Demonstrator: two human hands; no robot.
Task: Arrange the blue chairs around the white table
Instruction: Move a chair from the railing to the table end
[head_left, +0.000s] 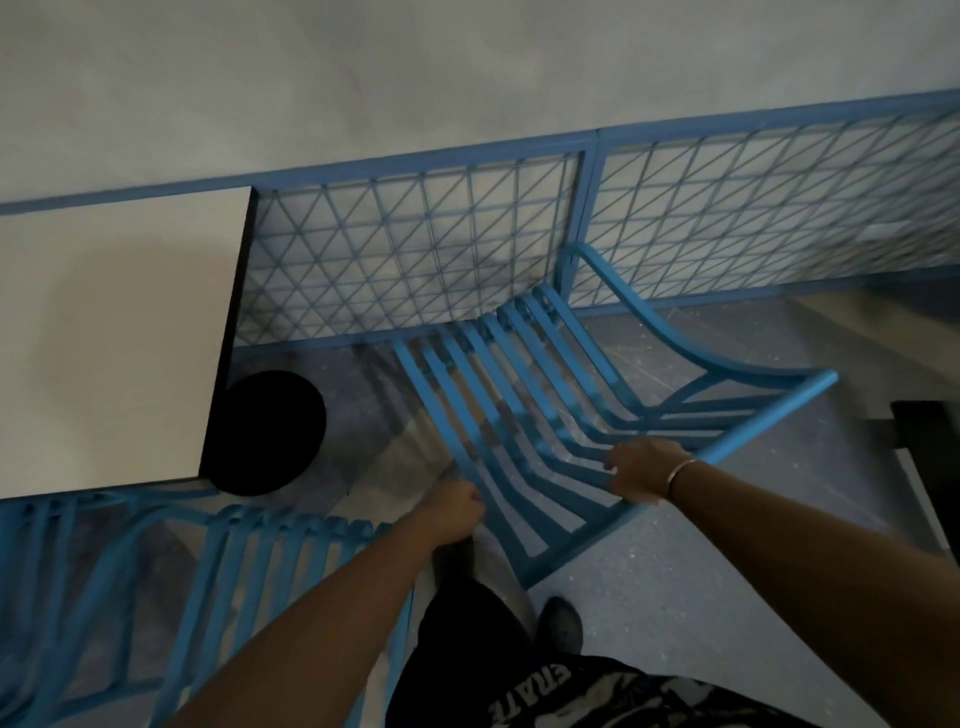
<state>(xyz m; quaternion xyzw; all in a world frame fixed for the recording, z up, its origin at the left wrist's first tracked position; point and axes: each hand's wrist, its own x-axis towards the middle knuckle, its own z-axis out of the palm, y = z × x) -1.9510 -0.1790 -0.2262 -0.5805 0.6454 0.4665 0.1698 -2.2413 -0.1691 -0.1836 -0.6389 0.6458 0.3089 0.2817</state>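
A blue slatted chair (540, 395) stands tilted in the middle of the view, its seat slats toward the blue mesh fence. My left hand (457, 512) is closed on the near left corner of its backrest. My right hand (644, 470) grips the top rail of the backrest farther right. The white table (109, 332) fills the left side, with its round black base (270, 431) showing under its right edge. A second blue chair (249, 577) sits at the table's near side, lower left, partly behind my left forearm.
A blue wire-mesh fence (519, 234) runs behind the table and the chair along a grey wall. A dark object (924, 431) stands at the right edge. My shoe (561, 623) is on the speckled grey floor below the held chair.
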